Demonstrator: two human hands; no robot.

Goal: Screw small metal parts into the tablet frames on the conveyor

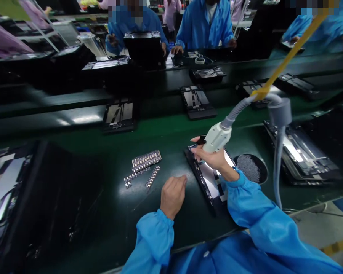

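My right hand (215, 158) is wrapped round a pale electric screwdriver (217, 136), whose grey cable rises from its top. It is held over the upper end of an opened tablet (210, 179) with silvery inner plates; the screwdriver's tip is hidden by the hand. Left of the tablet, my left hand (173, 193) is closed just above the green bench, its fingertips pressed together near the tablet's edge. Whatever they may pinch is too small to make out. Beyond it lie a stack of small circuit-board strips (147, 160) and a loose strip (153, 177).
Right of the tablet sits a round black dish (265, 171) of tiny metallic parts. Stacked tablets (305, 152) stand further right, and another stack (8, 182) at left. Several tablets (196, 101) lie across the bench. A yellow strap (294, 53) holds the cable. Co-workers in blue sit opposite.
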